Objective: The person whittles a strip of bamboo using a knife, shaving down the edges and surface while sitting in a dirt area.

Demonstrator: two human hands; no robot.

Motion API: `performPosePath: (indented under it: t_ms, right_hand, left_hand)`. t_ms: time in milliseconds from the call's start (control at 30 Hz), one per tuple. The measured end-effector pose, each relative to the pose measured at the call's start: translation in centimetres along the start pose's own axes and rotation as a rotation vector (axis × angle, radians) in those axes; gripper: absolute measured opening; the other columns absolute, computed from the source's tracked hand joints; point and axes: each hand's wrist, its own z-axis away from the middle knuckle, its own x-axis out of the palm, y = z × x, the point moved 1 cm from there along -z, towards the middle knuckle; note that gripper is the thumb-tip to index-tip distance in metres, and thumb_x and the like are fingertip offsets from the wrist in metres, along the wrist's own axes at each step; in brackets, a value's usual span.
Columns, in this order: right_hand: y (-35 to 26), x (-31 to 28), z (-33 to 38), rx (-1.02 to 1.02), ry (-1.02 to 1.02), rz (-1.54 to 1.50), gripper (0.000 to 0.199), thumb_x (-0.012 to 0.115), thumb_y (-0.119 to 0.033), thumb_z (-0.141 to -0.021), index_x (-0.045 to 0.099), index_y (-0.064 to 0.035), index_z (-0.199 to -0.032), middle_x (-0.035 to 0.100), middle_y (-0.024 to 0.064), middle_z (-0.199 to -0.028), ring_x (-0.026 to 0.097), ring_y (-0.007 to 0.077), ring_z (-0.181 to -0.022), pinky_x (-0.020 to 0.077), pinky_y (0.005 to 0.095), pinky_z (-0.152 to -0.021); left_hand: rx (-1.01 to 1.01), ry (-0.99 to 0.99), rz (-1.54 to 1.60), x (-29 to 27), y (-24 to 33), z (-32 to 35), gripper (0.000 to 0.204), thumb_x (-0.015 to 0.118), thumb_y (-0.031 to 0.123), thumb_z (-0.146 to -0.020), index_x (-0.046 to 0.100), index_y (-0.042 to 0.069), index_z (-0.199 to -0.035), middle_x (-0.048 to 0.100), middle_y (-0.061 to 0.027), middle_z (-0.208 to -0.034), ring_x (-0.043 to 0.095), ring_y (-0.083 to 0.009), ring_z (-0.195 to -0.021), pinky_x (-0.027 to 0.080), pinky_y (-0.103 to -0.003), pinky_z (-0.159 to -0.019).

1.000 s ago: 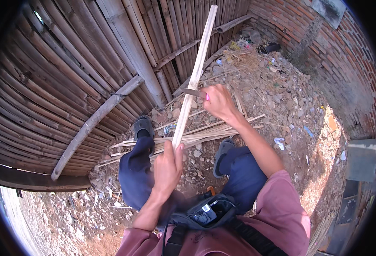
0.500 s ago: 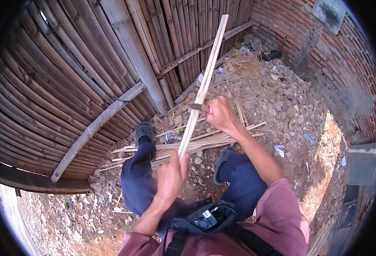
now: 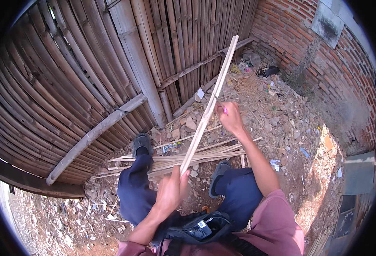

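Observation:
A long, pale split-bamboo strip [image 3: 203, 123] slants up and away in front of me, with a groove along its length. My left hand [image 3: 170, 192] is closed around its near end, thumb lying along it. My right hand [image 3: 230, 118] grips a knife [image 3: 217, 99] by its handle, of which a bit of pink shows at the fist. The dark, thin blade is at the strip's right edge, above the middle of its length. Much of the handle is hidden in my fingers. Beneath the strip, between my feet, lies a pile of similar pale strips [image 3: 188, 158].
A bamboo-pole wall [image 3: 77, 77] with a horizontal rail [image 3: 98, 132] rises at left. A brick wall [image 3: 290, 34] stands at far right. Rubble, dry straw [image 3: 243, 81] and litter cover the ground. A dark open pouch [image 3: 200, 228] sits at my waist.
My right hand and the knife have shifted farther up the strip, away from my left hand. The blade now appears narrower, turned edge-on. The strip's far end sits lower and slightly right in the view.

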Motion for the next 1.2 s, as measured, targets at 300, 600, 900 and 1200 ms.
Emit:
performPosePath:
  t_ms: [300,600,900,1200]
  right_hand:
    - [-2.6,-1.1,2.2,0.306,-0.455,-1.257,0.058,0.046,-0.026,-0.102,0.051,0.0029,-0.151,0.066,0.0051,-0.091,0.032,0.0011,-0.047,0.0273,0.0206,-0.044]
    - [-6.5,0.1,4.2,0.333,-0.467,-1.062,0.031,0.067,-0.019,-0.106,0.063,-0.0078,-0.135,0.064,0.0004,-0.092,0.038,-0.0026,-0.051,0.0241,0.0193,-0.045]
    - [-7.9,-1.2,5.2,0.119,-0.59,-0.636,0.029,0.063,-0.011,-0.104,0.07,0.0039,-0.127,0.073,0.005,-0.107,0.064,0.0144,-0.091,0.0533,0.0334,-0.086]
    - [-7.6,2.1,8.2,-0.239,-0.26,0.074,0.011,0.062,-0.006,-0.078,0.072,-0.0032,-0.083,0.071,0.0173,-0.078,0.071,0.0378,-0.071,0.0541,0.0471,-0.063]
  left_hand:
    - [-0.017,-0.121,0.063,-0.8,0.8,-0.3,0.034,0.056,0.032,-0.111,0.052,-0.001,-0.101,0.06,-0.0216,-0.064,0.063,-0.045,-0.062,0.045,-0.051,-0.059]
    - [0.188,-0.054,0.159,-4.8,4.3,-2.5,0.054,0.064,0.031,-0.108,0.047,-0.004,-0.144,0.069,-0.0169,-0.087,0.071,-0.0241,-0.08,0.052,-0.043,-0.064]
    - [-0.017,-0.125,0.328,-2.2,2.7,-3.9,0.034,0.056,0.03,-0.109,0.054,-0.002,-0.12,0.056,-0.0086,-0.071,0.054,-0.0208,-0.06,0.045,-0.041,-0.06]
    - [0.065,-0.023,0.25,-1.0,2.7,-3.7,0.027,0.063,0.016,-0.103,0.054,-0.007,-0.113,0.057,-0.0161,-0.067,0.057,-0.0267,-0.055,0.045,-0.043,-0.057]
